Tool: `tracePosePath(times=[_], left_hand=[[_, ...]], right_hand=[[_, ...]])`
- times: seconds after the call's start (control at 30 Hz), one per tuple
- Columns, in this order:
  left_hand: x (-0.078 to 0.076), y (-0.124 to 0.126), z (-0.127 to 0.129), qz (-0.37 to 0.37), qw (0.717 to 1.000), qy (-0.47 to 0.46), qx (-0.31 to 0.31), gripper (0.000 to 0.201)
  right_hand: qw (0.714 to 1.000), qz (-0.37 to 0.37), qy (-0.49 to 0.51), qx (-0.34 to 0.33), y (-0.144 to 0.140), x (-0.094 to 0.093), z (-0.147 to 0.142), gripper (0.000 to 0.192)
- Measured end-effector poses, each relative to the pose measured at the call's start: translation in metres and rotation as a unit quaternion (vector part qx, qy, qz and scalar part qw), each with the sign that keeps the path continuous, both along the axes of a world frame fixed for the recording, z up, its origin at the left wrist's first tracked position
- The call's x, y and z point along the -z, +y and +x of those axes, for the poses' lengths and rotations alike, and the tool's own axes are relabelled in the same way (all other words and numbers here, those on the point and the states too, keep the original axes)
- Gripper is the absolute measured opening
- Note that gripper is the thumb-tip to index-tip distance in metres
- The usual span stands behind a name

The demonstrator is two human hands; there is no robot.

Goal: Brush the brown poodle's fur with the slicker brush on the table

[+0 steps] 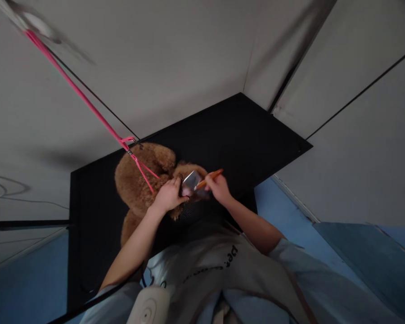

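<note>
Now brush (198, 180) in right grip (218, 189), against dog (138, 180)

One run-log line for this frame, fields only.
left hand: holding curly brown dog's head | right hand: gripping orange-handled metal slicker brush at dog's face | pink leash: taut | surface: black grooming table

The black table (243, 135) is bare at its far corner and right edge, so a hand can pass there. The brown dog (138, 180) fills the near left part, and the pink leash (84, 96) crosses above it
</note>
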State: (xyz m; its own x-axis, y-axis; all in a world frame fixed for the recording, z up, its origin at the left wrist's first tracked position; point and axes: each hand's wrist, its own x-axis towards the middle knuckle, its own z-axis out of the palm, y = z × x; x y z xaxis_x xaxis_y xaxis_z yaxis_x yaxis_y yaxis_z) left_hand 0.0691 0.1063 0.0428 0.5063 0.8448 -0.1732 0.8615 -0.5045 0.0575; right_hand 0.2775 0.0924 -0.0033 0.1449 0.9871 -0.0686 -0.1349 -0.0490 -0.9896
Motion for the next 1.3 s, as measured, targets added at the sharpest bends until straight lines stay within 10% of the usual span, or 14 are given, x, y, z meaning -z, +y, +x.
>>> tracePosePath(times=[0.07, 0.2, 0.37, 0.5, 0.67, 0.8, 0.97, 1.1, 1.23, 1.3], left_hand=[[0.001, 0.000, 0.001, -0.003, 1.000, 0.002, -0.004, 0.075], [0.000, 0.000, 0.003, 0.002, 1.000, 0.010, -0.009, 0.076], [-0.002, 0.000, 0.003, 0.002, 1.000, 0.018, -0.006, 0.073], [-0.002, -0.001, 0.002, 0.018, 1.000, 0.010, 0.007, 0.073], [-0.001, 0.001, 0.003, 0.022, 1.000, -0.007, -0.003, 0.056], [0.002, 0.003, 0.003, 0.022, 0.999, -0.024, -0.033, 0.074], [0.005, 0.005, 0.006, 0.013, 0.996, -0.056, -0.072, 0.101], [0.005, 0.007, 0.008, 0.009, 0.994, -0.073, -0.084, 0.106], [0.002, 0.008, 0.009, -0.006, 0.993, -0.067, -0.093, 0.108], [0.000, 0.008, 0.010, -0.014, 0.993, -0.054, -0.106, 0.106]], right_hand=[[0.999, -0.023, -0.001, -0.037, 0.001, -0.002, 0.002, 0.031], [0.993, 0.026, 0.002, 0.114, 0.006, -0.009, 0.007, 0.030], [0.997, -0.013, -0.036, -0.060, 0.005, -0.008, 0.007, 0.029], [0.995, 0.011, -0.042, 0.094, 0.010, -0.013, 0.013, 0.026], [0.993, -0.014, -0.087, -0.078, 0.010, -0.016, 0.014, 0.026], [0.996, -0.002, -0.074, 0.049, 0.016, -0.009, 0.013, 0.023], [0.992, -0.009, -0.095, -0.081, 0.020, -0.006, 0.009, 0.024], [0.993, 0.007, -0.112, 0.038, 0.025, -0.009, 0.006, 0.025], [0.986, 0.003, -0.144, -0.084, 0.029, -0.013, 0.006, 0.024], [0.987, 0.013, -0.157, -0.025, 0.031, -0.017, 0.008, 0.023]])
